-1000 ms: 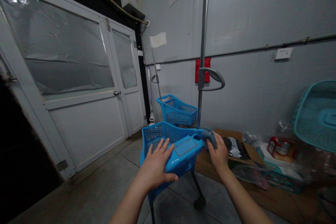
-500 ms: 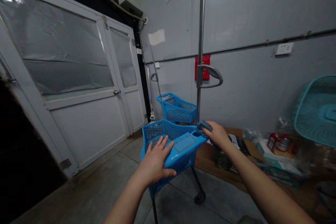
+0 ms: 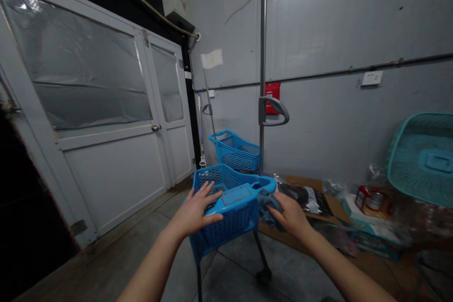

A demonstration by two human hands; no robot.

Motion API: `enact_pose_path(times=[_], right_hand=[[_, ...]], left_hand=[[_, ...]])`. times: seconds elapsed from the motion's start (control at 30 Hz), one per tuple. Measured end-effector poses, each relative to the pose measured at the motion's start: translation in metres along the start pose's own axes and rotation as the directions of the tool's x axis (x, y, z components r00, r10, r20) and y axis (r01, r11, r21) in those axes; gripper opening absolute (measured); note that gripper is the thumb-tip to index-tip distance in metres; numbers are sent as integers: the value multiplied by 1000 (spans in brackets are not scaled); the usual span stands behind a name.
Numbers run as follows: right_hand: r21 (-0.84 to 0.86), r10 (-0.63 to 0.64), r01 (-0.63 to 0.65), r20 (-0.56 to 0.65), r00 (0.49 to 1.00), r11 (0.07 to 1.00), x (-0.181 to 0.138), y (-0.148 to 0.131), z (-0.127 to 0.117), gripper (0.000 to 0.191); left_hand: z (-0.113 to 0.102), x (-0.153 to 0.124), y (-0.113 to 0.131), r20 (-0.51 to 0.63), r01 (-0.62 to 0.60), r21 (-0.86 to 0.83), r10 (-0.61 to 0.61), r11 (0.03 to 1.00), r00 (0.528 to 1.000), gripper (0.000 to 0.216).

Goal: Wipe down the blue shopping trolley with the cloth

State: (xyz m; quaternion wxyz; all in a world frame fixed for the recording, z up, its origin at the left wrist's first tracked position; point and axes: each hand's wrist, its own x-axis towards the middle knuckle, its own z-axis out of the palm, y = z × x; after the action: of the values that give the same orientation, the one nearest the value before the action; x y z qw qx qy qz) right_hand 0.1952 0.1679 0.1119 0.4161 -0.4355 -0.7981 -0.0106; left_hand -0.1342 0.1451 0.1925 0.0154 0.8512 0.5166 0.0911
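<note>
A small blue plastic shopping cart stands in front of me on black legs. My left hand rests on its near left rim, fingers spread, thumb along the top edge. My right hand presses a dark blue-grey cloth against the cart's right side, fingers closed round it. A steel pole with a grey handle rises from the cart's far right corner.
A second blue cart stands by the far wall with a white flag on its pole. White double doors fill the left. Flattened cardboard with bags and a red tin lies at right, beside a teal fan grille.
My right hand with the cloth has moved from the cart's top rear corner down onto its right side. My left hand has slid a little forward along the rim; the view has shifted.
</note>
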Motion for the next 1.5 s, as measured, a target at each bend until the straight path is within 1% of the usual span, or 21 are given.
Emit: enact_pose_path(times=[0.07, 0.1, 0.13, 0.2, 0.27, 0.33, 0.37, 0.4, 0.47, 0.53, 0.6, 0.7, 0.77, 0.83, 0.9, 0.93, 1.0, 1.13, 1.23, 1.37, 1.5], right_hand=[[50, 33, -35, 36, 999, 998, -11, -3, 6, 21], [64, 65, -65, 2, 998, 996, -11, 0, 6, 21], [67, 107, -102, -71, 992, 992, -7, 4, 4, 23], [54, 170, -161, -279, 945, 985, 13, 12, -11, 29], [1, 107, -119, -441, 891, 993, 48, 15, -34, 31], [-129, -95, 38, -464, 881, 991, 91, 9, -58, 29], [-212, -226, 149, -405, 886, 966, 112, 3, -67, 27], [-286, -353, 270, -300, 886, 920, 134, -3, -74, 26], [-352, -545, 506, -16, 838, 788, 171, -11, -78, 28], [-319, -615, 650, 214, 759, 690, 199, -11, -72, 31], [-292, -603, 674, 303, 738, 679, 213, -1, -58, 30], [-287, -567, 645, 313, 762, 708, 202, 23, -33, 21], [-238, -580, 665, 341, 740, 708, 179, 38, -20, 15], [-162, -590, 690, 406, 698, 705, 154, 50, -17, 15], [-109, -579, 692, 464, 670, 713, 140, 54, -24, 18], [-106, -570, 687, 474, 671, 719, 139, 53, -31, 20], [-145, -557, 677, 459, 692, 722, 148, 46, -50, 26], [-292, -531, 654, 401, 747, 698, 184, 23, -90, 31], [-305, -498, 622, 397, 771, 721, 191, 11, -111, 31], [-279, -499, 607, 372, 783, 744, 157, 8, -119, 36], [-197, -545, 606, 288, 788, 771, 98, 2, -99, 36]], left_hand=[[-4, 2, -3, 13, 25, -2, -25, 1000, 1000, 77], [-6, 4, -1, 14, 47, 2, -47, 999, 999, 75], [-7, 8, 3, 10, 72, 9, -72, 997, 997, 73], [-6, 18, 17, -27, 116, 26, -115, 993, 993, 73], [1, 34, 35, -101, 138, 41, -133, 990, 986, 78], [13, 53, 52, -192, 148, 55, -135, 988, 972, 80], [20, 61, 58, -215, 149, 62, -133, 987, 968, 80], [27, 67, 63, -225, 147, 69, -128, 987, 966, 80], [38, 74, 67, -249, 133, 78, -110, 988, 962, 80], [43, 73, 65, -267, 108, 73, -85, 991, 960, 79], [42, 66, 59, -261, 84, 57, -67, 995, 963, 77], [36, 51, 52, -233, 58, 32, -49, 998, 971, 73], [32, 43, 50, -217, 40, 12, -36, 999, 975, 71], [31, 38, 50, -208, 27, -8, -28, 1000, 978, 68], [31, 34, 52, -208, 21, -27, -26, 999, 978, 67], [31, 33, 55, -211, 14, -34, -21, 999, 977, 67], [32, 30, 60, -221, -8, -48, -3, 999, 975, 67], [33, 23, 71, -240, -26, -60, 11, 998, 971, 67], [30, 13, 75, -234, -37, -77, 17, 996, 972, 67], [22, -9, 74, -201, -71, -102, 50, 992, 978, 63], [9, -28, 70, -165, -90, -80, 76, 993, 983, 60]])
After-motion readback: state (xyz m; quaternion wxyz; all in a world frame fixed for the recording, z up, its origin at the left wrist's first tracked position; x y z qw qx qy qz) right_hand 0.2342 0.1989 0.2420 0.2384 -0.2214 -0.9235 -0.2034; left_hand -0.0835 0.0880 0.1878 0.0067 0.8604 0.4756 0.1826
